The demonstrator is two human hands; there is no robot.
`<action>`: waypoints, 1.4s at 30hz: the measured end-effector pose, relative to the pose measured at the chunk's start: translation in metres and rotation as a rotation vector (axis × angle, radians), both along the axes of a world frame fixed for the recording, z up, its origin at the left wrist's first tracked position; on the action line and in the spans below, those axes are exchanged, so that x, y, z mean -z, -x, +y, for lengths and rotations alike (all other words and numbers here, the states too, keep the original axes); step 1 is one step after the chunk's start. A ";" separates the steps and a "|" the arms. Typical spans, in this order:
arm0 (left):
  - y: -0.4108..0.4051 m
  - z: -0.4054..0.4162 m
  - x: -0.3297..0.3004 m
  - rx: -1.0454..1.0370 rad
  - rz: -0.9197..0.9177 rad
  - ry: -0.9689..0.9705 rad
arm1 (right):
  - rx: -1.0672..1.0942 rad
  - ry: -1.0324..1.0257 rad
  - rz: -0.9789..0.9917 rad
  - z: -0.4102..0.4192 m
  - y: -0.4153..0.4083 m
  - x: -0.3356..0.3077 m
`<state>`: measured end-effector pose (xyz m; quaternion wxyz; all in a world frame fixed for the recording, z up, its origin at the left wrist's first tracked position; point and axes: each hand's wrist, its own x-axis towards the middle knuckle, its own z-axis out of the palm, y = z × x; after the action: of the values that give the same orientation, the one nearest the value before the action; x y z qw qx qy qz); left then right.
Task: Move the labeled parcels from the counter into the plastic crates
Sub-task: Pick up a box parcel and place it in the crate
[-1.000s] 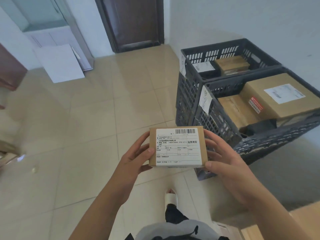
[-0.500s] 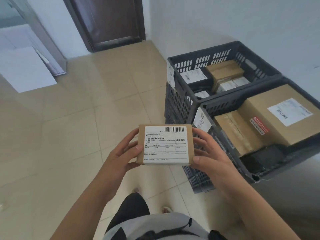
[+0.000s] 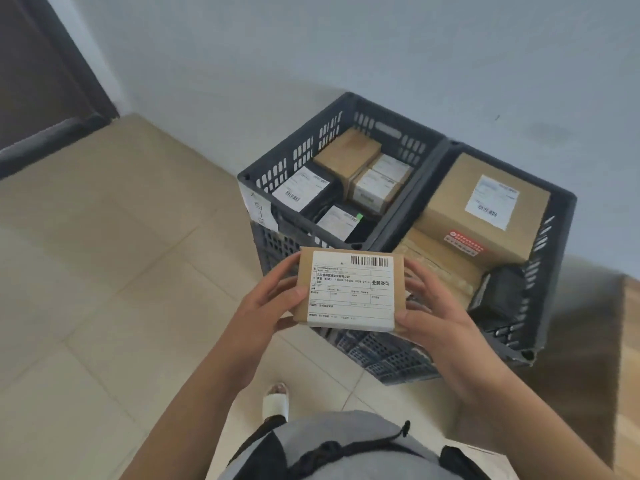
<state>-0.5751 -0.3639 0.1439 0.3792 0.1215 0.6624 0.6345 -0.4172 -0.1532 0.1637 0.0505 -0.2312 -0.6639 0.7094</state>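
Above the near rims of two dark plastic crates (image 3: 429, 174), a small labeled parcel (image 3: 349, 289) is held label-up between the left hand (image 3: 266, 306) and the right hand (image 3: 433, 317), each gripping one side of it. Both crates already hold several parcels, among them a big carton (image 3: 485, 209) in the right crate. This parcel is not yet inside, and the counter is not visible, so how many remain I cannot tell.

The person wears a grey top with black panels and a black drawstring cord (image 3: 363, 445), dark trousers, a white open-toed slipper (image 3: 276, 403), and both forearms are bare, unsleeved to the frame's edge.
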 end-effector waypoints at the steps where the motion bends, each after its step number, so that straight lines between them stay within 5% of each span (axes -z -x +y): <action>1: 0.013 0.002 0.000 0.033 -0.006 -0.002 | 0.032 -0.006 0.008 -0.005 0.006 -0.001; 12: 0.086 0.074 0.019 0.418 -0.135 0.054 | 0.432 0.064 -0.076 0.004 0.018 0.014; 26: 0.158 0.175 0.016 0.414 -0.091 0.219 | 0.489 0.275 0.035 0.081 0.080 0.061; 30: 0.163 0.211 0.019 0.479 -0.068 0.270 | 0.391 0.097 -0.072 0.116 0.064 0.063; 36: 0.133 0.274 0.020 0.678 0.099 0.332 | 0.193 -0.477 -0.409 0.165 0.033 0.050; 42: 0.100 0.302 0.033 0.843 0.042 0.364 | 0.181 -0.676 -0.616 0.168 0.028 0.045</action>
<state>-0.6755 -0.0623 0.1108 0.6058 0.3247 0.6634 0.2957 -0.4449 0.0153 0.1183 -0.0149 -0.4587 -0.8190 0.3444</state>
